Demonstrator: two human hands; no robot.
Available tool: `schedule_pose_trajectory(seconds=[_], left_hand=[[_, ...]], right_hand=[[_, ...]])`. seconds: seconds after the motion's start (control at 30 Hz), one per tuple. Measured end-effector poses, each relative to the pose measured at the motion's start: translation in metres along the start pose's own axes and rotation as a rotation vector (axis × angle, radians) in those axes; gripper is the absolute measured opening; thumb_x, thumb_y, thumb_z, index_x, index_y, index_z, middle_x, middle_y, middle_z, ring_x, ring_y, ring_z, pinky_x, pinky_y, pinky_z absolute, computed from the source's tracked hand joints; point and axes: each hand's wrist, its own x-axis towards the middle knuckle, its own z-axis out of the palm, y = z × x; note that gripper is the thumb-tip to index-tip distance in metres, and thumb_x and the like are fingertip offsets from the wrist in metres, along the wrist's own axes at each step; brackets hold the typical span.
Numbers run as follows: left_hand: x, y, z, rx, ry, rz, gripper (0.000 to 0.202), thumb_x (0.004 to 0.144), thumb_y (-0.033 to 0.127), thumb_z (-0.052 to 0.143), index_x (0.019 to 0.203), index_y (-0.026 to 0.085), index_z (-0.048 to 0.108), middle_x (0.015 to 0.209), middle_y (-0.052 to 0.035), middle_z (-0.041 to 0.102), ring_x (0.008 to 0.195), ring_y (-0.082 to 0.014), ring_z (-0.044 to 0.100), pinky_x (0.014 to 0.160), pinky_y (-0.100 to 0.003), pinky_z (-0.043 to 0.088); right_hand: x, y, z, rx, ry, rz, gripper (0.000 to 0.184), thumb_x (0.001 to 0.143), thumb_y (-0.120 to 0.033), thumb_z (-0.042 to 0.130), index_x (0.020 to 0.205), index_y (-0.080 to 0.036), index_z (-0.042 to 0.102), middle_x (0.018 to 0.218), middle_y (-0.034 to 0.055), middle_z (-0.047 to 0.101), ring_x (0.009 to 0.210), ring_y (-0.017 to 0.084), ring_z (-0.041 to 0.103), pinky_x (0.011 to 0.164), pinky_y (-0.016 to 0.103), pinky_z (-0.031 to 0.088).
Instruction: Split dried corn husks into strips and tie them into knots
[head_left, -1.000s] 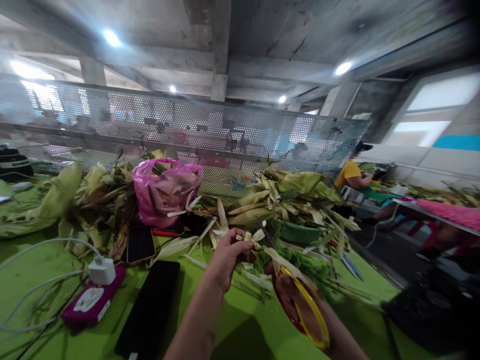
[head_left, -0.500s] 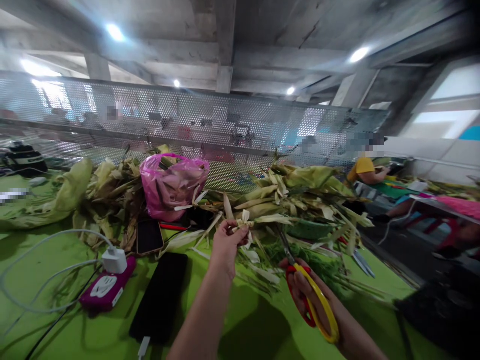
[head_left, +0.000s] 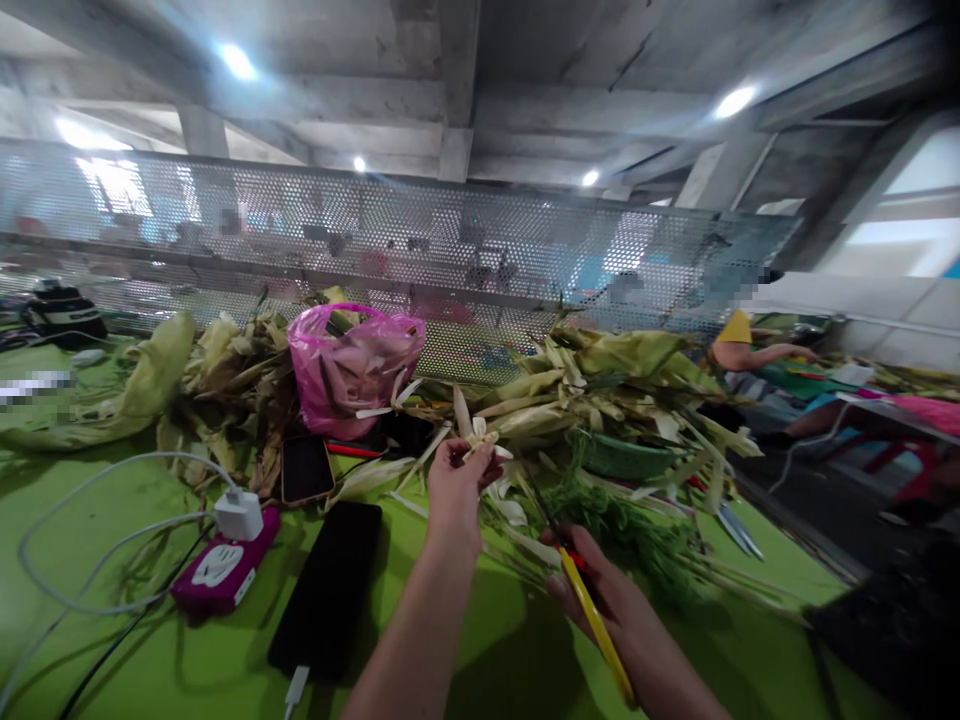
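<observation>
My left hand (head_left: 454,483) is raised above the green table (head_left: 150,650), fingers pinched on a small folded piece of pale corn husk (head_left: 480,440). My right hand (head_left: 600,590) is closed round yellow and red scissors (head_left: 589,610), whose dark blades point up and left toward that husk piece. A heap of corn husks (head_left: 600,390) lies just behind both hands.
A pink plastic bag (head_left: 352,365) sits among husks at the back left. Two dark phones (head_left: 330,580) (head_left: 306,468), a magenta power strip (head_left: 221,570) with a white charger and cables lie on the left. A perforated metal screen (head_left: 420,260) closes the table's far side. Another person (head_left: 742,345) sits at the right.
My left hand stayed pinched on the husk piece and moved a little further away. My right hand turned the scissors edge-on and brought the blades nearer the husk. The view shifted slightly left.
</observation>
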Motion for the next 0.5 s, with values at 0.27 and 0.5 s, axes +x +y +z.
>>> schedule_pose_trajectory(seconds=[0.27, 0.5], left_hand=[[0.002, -0.002, -0.001, 0.023, 0.001, 0.025, 0.043, 0.056, 0.022, 0.083, 0.077, 0.018, 0.047, 0.069, 0.0024, 0.061, 0.061, -0.0108, 0.064, 0.063, -0.024, 0.053], [-0.001, 0.000, 0.000, 0.027, -0.005, 0.017, 0.040, 0.058, 0.020, 0.081, 0.077, 0.018, 0.046, 0.069, 0.0014, 0.062, 0.063, -0.0116, 0.065, 0.062, -0.024, 0.053]], right_hand=[[0.009, -0.001, 0.013, 0.004, 0.019, -0.016, 0.035, 0.077, -0.045, 0.061, 0.103, -0.022, 0.059, 0.085, 0.0040, 0.066, 0.081, 0.024, 0.060, 0.069, 0.027, 0.047], [0.010, -0.012, 0.012, -0.022, 0.050, 0.006, 0.038, 0.077, -0.053, 0.058, 0.099, -0.022, 0.062, 0.082, 0.0032, 0.068, 0.073, 0.022, 0.061, 0.064, 0.026, 0.047]])
